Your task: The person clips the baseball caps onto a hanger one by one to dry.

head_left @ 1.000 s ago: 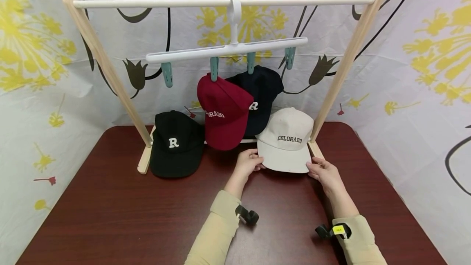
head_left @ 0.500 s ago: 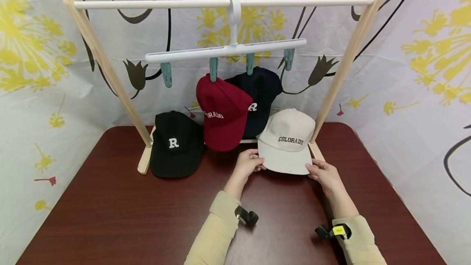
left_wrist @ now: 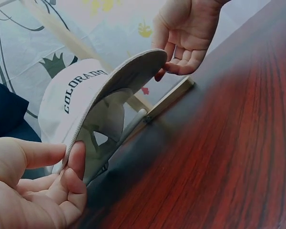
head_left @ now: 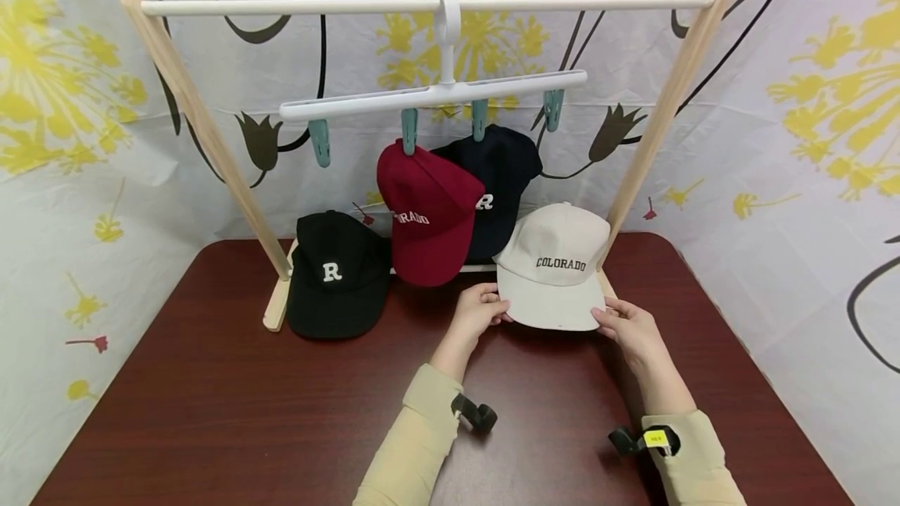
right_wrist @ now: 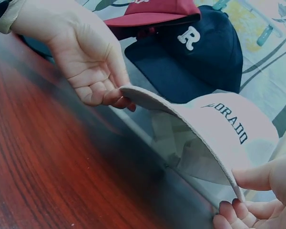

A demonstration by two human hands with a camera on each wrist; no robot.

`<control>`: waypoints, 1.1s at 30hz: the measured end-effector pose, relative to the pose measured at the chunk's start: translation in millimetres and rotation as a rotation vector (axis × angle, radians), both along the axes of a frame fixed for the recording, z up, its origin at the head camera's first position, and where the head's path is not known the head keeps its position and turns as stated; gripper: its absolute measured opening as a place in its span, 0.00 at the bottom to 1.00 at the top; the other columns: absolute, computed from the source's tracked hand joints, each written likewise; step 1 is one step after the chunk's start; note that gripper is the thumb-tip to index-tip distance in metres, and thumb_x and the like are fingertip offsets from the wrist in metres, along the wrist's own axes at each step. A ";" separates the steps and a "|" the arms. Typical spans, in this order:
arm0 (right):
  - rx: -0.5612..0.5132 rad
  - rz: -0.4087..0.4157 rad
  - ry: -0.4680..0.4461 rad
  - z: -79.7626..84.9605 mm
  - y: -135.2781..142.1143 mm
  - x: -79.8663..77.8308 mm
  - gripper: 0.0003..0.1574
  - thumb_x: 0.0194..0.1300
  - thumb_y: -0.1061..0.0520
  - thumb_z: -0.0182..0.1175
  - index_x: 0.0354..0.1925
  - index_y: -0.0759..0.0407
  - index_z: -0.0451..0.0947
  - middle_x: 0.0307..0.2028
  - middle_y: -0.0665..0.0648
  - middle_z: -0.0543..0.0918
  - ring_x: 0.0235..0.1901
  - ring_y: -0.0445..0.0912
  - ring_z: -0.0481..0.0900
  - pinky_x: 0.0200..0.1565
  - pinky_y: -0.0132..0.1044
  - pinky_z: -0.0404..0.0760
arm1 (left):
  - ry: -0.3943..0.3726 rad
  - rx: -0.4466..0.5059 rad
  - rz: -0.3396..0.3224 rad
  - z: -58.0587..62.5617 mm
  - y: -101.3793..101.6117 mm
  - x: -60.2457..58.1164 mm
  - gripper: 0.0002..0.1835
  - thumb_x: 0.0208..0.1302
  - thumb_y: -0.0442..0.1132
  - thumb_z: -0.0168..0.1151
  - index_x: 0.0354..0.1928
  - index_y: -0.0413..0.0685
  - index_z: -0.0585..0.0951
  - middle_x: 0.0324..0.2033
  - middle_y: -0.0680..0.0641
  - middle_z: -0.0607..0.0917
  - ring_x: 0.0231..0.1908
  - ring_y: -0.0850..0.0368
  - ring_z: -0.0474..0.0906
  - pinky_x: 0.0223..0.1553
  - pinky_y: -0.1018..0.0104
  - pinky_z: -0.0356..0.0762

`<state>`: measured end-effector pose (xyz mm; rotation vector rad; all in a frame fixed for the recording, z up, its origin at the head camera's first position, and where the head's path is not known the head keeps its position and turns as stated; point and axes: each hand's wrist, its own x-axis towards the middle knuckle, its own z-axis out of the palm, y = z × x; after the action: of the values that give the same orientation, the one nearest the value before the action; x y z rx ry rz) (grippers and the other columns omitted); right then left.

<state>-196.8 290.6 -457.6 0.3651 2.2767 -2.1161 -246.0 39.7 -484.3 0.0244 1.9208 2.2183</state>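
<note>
A cream baseball cap (head_left: 555, 264) lettered COLORADO faces me at the right end of the rack, brim toward me. My left hand (head_left: 478, 316) pinches the brim's left corner between thumb and fingers. The right hand (head_left: 630, 330) pinches the opposite corner. In the left wrist view the brim (left_wrist: 133, 67) is raised off the table, and the hollow underside shows. A red cap (head_left: 432, 213) hangs from a teal clip (head_left: 409, 131), overlapping a navy cap (head_left: 495, 186) on another clip. A black cap (head_left: 337, 276) marked R rests at the rack's left foot.
A wooden rack with a white top rod (head_left: 295, 6) spans the back of the dark red table (head_left: 211, 412). From it hangs a white hanger (head_left: 366, 104); its outer clips (head_left: 553, 110) hold nothing. A patterned curtain (head_left: 780, 201) stands behind.
Both hands have shifted slightly to the right, carrying the cream cap's brim with them. The other caps stay in place.
</note>
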 end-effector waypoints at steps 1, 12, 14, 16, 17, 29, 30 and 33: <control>-0.007 0.001 0.002 1.5 0.3 0.4 0.41 0.65 0.63 0.61 0.66 0.81 0.52 0.35 0.49 0.74 0.30 0.31 0.75 0.36 0.25 0.78 | -0.001 0.004 -0.002 0.0 0.3 0.2 0.23 0.59 0.24 0.63 0.58 0.29 0.73 0.32 0.42 0.84 0.20 0.61 0.78 0.25 0.73 0.72; -0.048 0.040 0.045 17.6 7.1 4.8 0.39 0.64 0.65 0.61 0.63 0.80 0.53 0.35 0.48 0.76 0.33 0.34 0.77 0.37 0.25 0.77 | -0.011 0.004 -0.023 10.1 3.6 6.4 0.22 0.60 0.23 0.61 0.57 0.29 0.74 0.33 0.41 0.84 0.22 0.59 0.78 0.27 0.70 0.74; -0.064 0.060 0.046 18.9 8.8 5.3 0.38 0.64 0.65 0.61 0.62 0.80 0.53 0.35 0.48 0.76 0.34 0.35 0.77 0.37 0.26 0.77 | -0.014 0.004 -0.021 8.2 4.8 5.9 0.22 0.59 0.24 0.62 0.57 0.30 0.75 0.33 0.42 0.84 0.22 0.59 0.78 0.28 0.69 0.74; -0.087 0.080 0.042 20.3 10.8 6.0 0.35 0.64 0.66 0.61 0.61 0.78 0.54 0.35 0.49 0.77 0.34 0.36 0.78 0.36 0.27 0.77 | -0.016 0.006 -0.017 8.2 6.0 6.9 0.21 0.59 0.24 0.62 0.56 0.31 0.75 0.32 0.44 0.84 0.22 0.60 0.78 0.28 0.70 0.74; -0.099 0.093 0.041 20.7 12.2 6.4 0.33 0.64 0.66 0.61 0.59 0.77 0.55 0.35 0.49 0.78 0.33 0.37 0.78 0.36 0.28 0.77 | -0.018 0.000 -0.016 8.2 6.5 7.2 0.22 0.59 0.24 0.62 0.56 0.31 0.75 0.32 0.45 0.83 0.22 0.60 0.77 0.28 0.70 0.74; -0.162 0.244 0.058 24.1 28.2 10.0 0.21 0.64 0.71 0.56 0.50 0.69 0.57 0.34 0.50 0.81 0.32 0.40 0.80 0.35 0.32 0.79 | -0.021 -0.038 -0.043 11.1 11.0 10.7 0.22 0.58 0.25 0.63 0.56 0.32 0.75 0.33 0.44 0.83 0.23 0.60 0.76 0.28 0.70 0.75; -0.167 0.260 0.065 24.1 29.6 10.4 0.20 0.64 0.72 0.55 0.49 0.68 0.57 0.34 0.50 0.81 0.32 0.41 0.80 0.35 0.33 0.79 | -0.019 -0.040 -0.048 11.9 11.3 11.2 0.21 0.58 0.24 0.63 0.56 0.32 0.75 0.33 0.44 0.83 0.24 0.60 0.76 0.28 0.70 0.75; -0.185 0.290 0.082 23.4 33.0 11.2 0.19 0.64 0.73 0.55 0.48 0.68 0.58 0.34 0.51 0.82 0.32 0.41 0.81 0.35 0.33 0.79 | -0.018 -0.037 -0.065 20.6 10.6 15.7 0.20 0.59 0.24 0.63 0.55 0.31 0.75 0.32 0.43 0.84 0.24 0.58 0.77 0.27 0.70 0.74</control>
<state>-185.7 323.5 -434.2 -0.0540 2.0015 -2.1967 -230.3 50.4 -463.6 0.0597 1.9230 2.1342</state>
